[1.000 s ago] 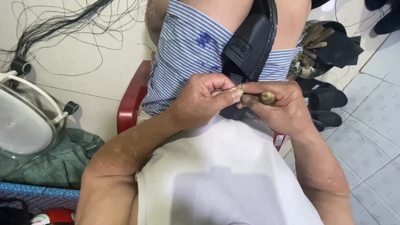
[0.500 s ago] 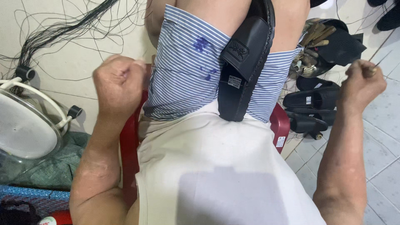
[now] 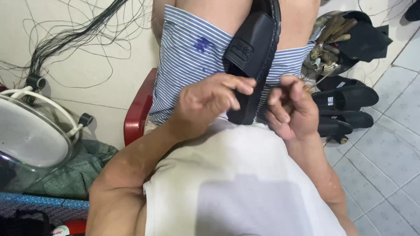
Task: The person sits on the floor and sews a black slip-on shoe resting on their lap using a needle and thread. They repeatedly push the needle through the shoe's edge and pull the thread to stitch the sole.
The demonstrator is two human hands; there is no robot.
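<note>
A black sandal (image 3: 251, 57) stands upright, clamped between my thighs against my blue striped shorts (image 3: 192, 57). My left hand (image 3: 210, 98) rests on the sandal's lower left edge, fingertips pressed on its sole rim. My right hand (image 3: 291, 109) is curled just right of the sandal's lower end, closed around a small brown-handled tool (image 3: 289, 105) that is mostly hidden by the fingers. The two hands are a few centimetres apart. Any thread between them is too fine to make out.
I sit on a red plastic stool (image 3: 138, 109). Several black sandals (image 3: 345, 105) lie on the tiled floor at right, beside a metal bowl of tools (image 3: 330, 48). Loose black threads (image 3: 65, 39) spread at upper left, above a fan (image 3: 26, 135) and green cloth (image 3: 78, 170).
Half a second ago both arms were flung wide apart with fists closed. They have come back together at the sandal's lower end.
</note>
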